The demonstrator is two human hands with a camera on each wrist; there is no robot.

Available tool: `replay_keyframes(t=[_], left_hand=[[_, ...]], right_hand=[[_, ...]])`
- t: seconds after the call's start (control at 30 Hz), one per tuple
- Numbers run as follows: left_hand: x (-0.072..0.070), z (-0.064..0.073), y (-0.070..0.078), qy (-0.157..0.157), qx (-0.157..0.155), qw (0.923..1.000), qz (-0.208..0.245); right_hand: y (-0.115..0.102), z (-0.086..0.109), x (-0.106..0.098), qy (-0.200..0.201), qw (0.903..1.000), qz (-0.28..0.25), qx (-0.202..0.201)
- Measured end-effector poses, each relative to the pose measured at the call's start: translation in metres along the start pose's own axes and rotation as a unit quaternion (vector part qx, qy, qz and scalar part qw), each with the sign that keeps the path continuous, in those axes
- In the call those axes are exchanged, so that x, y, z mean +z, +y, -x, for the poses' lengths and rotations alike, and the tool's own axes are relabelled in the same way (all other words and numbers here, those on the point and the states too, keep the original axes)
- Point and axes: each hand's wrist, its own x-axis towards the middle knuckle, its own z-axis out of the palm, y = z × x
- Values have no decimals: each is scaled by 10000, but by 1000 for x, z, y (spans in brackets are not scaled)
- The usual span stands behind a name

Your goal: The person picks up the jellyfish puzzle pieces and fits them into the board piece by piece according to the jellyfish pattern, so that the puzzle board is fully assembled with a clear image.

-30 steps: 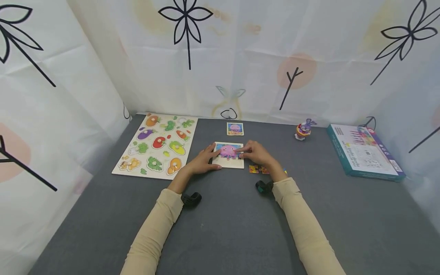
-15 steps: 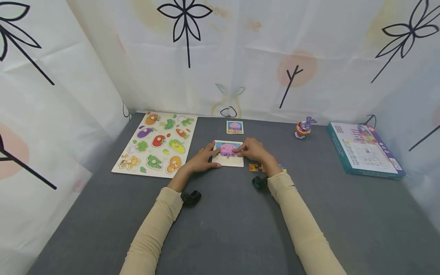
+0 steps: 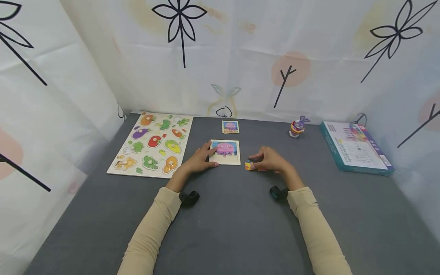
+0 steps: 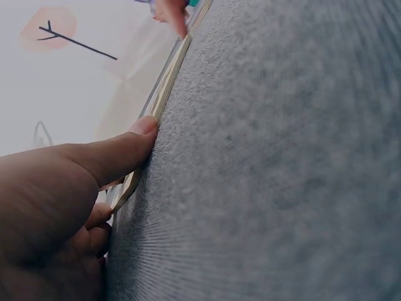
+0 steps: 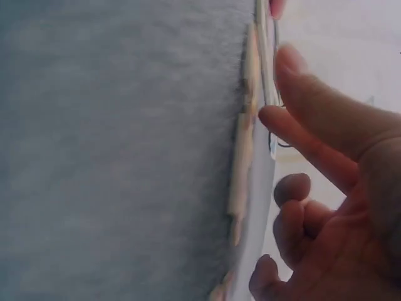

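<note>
A square jigsaw board (image 3: 225, 160) with a pink sea-creature picture lies flat on the grey table; the strip along its near side shows pale. My left hand (image 3: 198, 160) holds the board's left side, its thumb (image 4: 135, 141) against the near edge and a finger over the picture. To the right, my right hand (image 3: 273, 159) is low over several yellow-orange jigsaw pieces (image 3: 249, 166), partly covering them. In the right wrist view its thumb and index finger stand apart close to the pieces (image 5: 239, 175), and the other fingers are curled loosely.
A small picture card (image 3: 230, 127) lies behind the board. To the left is a large vegetable peg puzzle (image 3: 137, 172). At the back right stand a purple rabbit-like figurine (image 3: 297, 126) and a flat teal-edged box (image 3: 355, 147). Patterned white cloth (image 3: 247, 68) encloses the table.
My right hand has left the picture on the board and moved right to the loose pieces. My left hand keeps its hold on the board. The head view has shifted slightly.
</note>
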Motion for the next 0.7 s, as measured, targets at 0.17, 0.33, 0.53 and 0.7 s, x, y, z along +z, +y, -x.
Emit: replay_keyframes(t=[0.17,0.33,0.53,0.7], left_hand=[[0,1,0,-14,-74,10000,58],[-1,2,-2,-47,-96,9999,-10],[-3,6,-3,-19,-50,9999,91],[-7,9,-4,21,36,9998,190]], right_hand=[[0,5,3,78,9994,296,-129],[-1,3,7,268,9995,66,138],[3,-4,6,247,9991,-34,341],[2,-6,3,403,9987,-67,314]])
